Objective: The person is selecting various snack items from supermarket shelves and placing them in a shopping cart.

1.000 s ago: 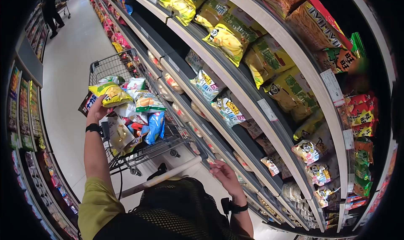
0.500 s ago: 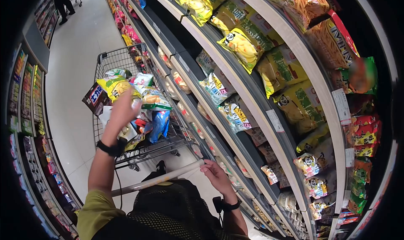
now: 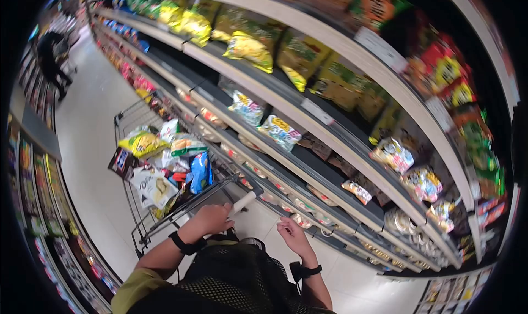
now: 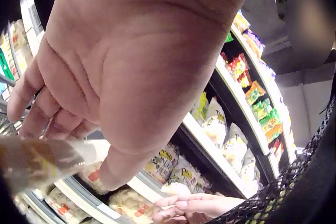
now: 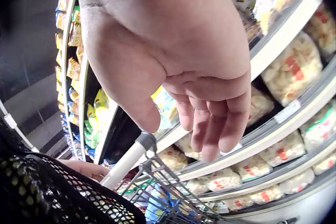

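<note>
In the aisle, seen from my head, my left hand [image 3: 212,219] is at the handle [image 3: 243,203] of a shopping cart [image 3: 215,188] holding a white Dove pouch [image 3: 154,187] and a yellow snack bag [image 3: 144,144]; my right hand [image 3: 294,237] hangs beside the handle's end. From my left wrist, my thumb stands wide of my relaxed fingers, the handle crossing between; contact I cannot tell. From my right wrist, my fingers droop loosely, empty, before shelved bags [image 5: 293,69].

This is a shop, a supermarket snack aisle: a shopping cart [image 3: 220,185] holds bagged snacks [image 3: 144,144]; right of the cart run tiered shelves [image 3: 275,100] of packets with price labels [image 3: 318,111]; left of it stand stocked racks [image 3: 44,193]; beyond it, a person [image 3: 50,64] stands.
</note>
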A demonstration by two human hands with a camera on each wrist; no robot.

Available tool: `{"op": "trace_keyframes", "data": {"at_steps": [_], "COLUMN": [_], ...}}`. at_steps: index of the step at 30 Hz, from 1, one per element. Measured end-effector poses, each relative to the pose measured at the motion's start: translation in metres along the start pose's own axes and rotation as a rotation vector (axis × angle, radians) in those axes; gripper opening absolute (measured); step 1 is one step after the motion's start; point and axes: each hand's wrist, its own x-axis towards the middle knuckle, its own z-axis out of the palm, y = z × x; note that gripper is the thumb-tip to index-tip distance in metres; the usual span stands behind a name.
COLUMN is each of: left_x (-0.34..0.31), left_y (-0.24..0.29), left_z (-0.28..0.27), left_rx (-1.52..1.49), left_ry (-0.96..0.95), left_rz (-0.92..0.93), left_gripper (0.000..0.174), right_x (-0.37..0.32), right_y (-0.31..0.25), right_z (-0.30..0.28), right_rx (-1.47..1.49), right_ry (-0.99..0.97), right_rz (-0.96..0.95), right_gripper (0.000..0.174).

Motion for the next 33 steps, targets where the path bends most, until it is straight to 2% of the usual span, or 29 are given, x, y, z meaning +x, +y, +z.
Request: {"op": "trace_keyframes", "data": {"at_steps": [2, 3, 5, 6, 7, 9, 10, 13, 15, 17, 22, 24, 27, 33], "left_x": [0.005, 0.008, 0.006, 0.004, 0.001, -0.002, -0.004, -0.01, -0.019, -0.021, -0.03, -0.03, -0.032, -0.035], "left_y": [0.004, 0.008, 0.015, 0.018, 0.017, 0.012, 0.011, 0.01, 0.018, 0.016, 0.025, 0.026, 0.027, 0.025], "left_z": [0.019, 0.024, 0.034, 0.04, 0.047, 0.059, 0.062, 0.063, 0.063, 0.072, 0.079, 0.078, 0.081, 0.087], "left_rx": [0.029, 0.063, 0.019, 0.049, 0.079, 0.061, 0.085, 0.142, 0.186, 0.217, 0.25, 0.253, 0.25, 0.239], "left_ry": [0.148, 0.138, 0.183, 0.25, 0.237, 0.454, 0.499, 0.453, 0.408, 0.488, 0.517, 0.513, 0.56, 0.611], "left_rz": [0.018, 0.056, -0.119, -0.11, -0.096, -0.051, -0.023, -0.033, -0.083, -0.086, -0.108, -0.159, -0.133, -0.138], "left_gripper": [0.045, 0.045, 0.042, 0.037, 0.037, 0.032, 0.031, 0.034, 0.033, 0.03, 0.032, 0.032, 0.031, 0.036], "right_x": [-0.039, -0.058, -0.101, -0.122, -0.143, -0.176, -0.191, -0.219, -0.231, -0.242, -0.26, -0.27, -0.287, -0.307], "right_y": [0.019, 0.028, 0.052, 0.063, 0.074, 0.092, 0.094, 0.105, 0.105, 0.104, 0.125, 0.128, 0.127, 0.123], "right_z": [-0.008, -0.013, -0.018, -0.018, -0.017, -0.015, -0.013, 0.002, 0.012, 0.019, 0.024, 0.023, 0.022, 0.022], "right_rx": [0.011, 0.002, 0.058, 0.086, 0.117, 0.13, 0.184, 0.427, 0.472, 0.479, 0.362, 0.281, 0.47, 0.514], "right_ry": [0.076, 0.107, 0.166, 0.172, 0.191, 0.249, 0.252, 0.291, 0.283, 0.253, 0.211, 0.258, 0.273, 0.277], "right_rz": [0.034, 0.087, 0.127, 0.169, 0.167, 0.253, 0.294, 0.331, 0.326, 0.258, 0.207, 0.191, 0.251, 0.257], "right_gripper": [0.04, 0.04, 0.039, 0.038, 0.038, 0.039, 0.039, 0.039, 0.038, 0.038, 0.038, 0.038, 0.038, 0.037]}}
